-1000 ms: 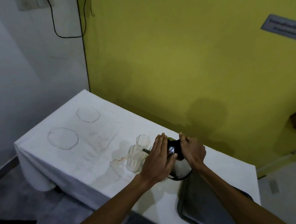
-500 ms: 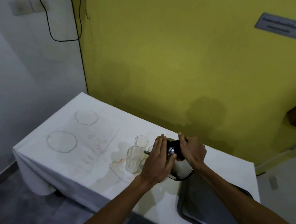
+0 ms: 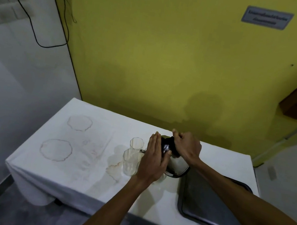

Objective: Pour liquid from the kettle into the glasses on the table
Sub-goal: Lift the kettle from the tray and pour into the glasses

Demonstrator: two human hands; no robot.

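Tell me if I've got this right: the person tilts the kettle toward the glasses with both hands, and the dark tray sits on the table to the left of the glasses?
Not quite. The head view shows the tray to the right of the glasses, not the left. The rest holds: the right hand grips the kettle at its top, the left hand steadies its side, and it tilts toward the glasses.

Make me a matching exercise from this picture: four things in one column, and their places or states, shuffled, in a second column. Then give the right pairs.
Things
1. kettle
2. tray
3. left hand
4. far glass

Places or states
A. lies flat on the table's right part
B. tilted, spout toward the glasses
C. stands upright, behind the near glass
D. open palm laid against the kettle's side

Pairs: 1-B, 2-A, 3-D, 4-C
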